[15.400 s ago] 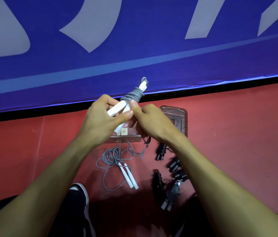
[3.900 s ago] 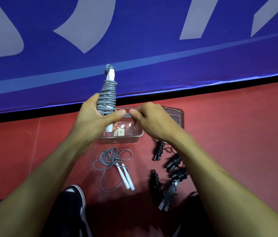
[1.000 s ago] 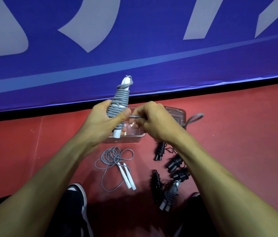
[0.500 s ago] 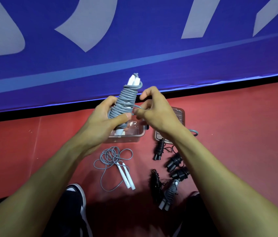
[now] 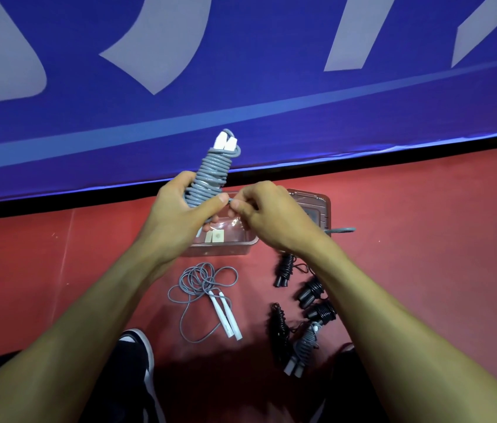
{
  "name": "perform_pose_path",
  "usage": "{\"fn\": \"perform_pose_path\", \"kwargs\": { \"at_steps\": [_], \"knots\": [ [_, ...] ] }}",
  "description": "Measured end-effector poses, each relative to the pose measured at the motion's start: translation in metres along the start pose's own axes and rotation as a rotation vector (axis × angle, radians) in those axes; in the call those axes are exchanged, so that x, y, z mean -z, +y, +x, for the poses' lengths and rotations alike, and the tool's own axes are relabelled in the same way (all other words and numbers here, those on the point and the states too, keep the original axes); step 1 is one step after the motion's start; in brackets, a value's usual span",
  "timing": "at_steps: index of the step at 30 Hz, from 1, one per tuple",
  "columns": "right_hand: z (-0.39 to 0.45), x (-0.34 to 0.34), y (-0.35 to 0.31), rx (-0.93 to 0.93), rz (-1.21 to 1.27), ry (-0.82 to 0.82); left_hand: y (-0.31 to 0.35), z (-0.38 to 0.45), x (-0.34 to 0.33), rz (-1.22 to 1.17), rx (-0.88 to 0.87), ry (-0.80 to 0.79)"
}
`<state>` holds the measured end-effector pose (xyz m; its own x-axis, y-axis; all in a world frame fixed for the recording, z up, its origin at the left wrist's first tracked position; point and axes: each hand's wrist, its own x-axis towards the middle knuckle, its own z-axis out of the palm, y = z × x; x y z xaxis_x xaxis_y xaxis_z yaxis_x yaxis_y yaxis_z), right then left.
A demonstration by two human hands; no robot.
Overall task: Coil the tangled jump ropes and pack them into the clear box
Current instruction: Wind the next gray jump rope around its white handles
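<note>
While the left hand [image 5: 177, 215] grips the coiled rope [image 5: 209, 178] above the box [image 5: 241, 241], the right hand [image 5: 267, 213] pinches its loose end beside the thumb; keep tension, tuck it snugly under a turn.

Blue banner [image 5: 271, 87] with pale lettering, red floor [image 5: 424, 239], black-and-white shoe [image 5: 140, 355]
</note>
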<state>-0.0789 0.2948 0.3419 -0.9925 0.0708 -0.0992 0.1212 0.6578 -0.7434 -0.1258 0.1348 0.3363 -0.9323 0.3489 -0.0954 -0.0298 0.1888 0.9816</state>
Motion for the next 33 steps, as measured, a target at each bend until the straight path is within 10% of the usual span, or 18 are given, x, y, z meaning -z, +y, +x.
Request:
{"fn": "perform_pose_path", "kwargs": {
  "at_steps": [7,20,33],
  "knots": [
    [0.001,0.004,0.006,-0.075,0.021,-0.008,0.011,0.000,-0.002,-0.439,0.188,-0.122],
    [0.002,0.000,0.010,-0.099,0.154,-0.076,0.003,0.000,0.003,-0.009,0.040,-0.040],
    [0.003,0.002,0.007,-0.133,0.246,-0.093,0.016,-0.006,0.000,-0.337,0.152,-0.170]
  ]
}}
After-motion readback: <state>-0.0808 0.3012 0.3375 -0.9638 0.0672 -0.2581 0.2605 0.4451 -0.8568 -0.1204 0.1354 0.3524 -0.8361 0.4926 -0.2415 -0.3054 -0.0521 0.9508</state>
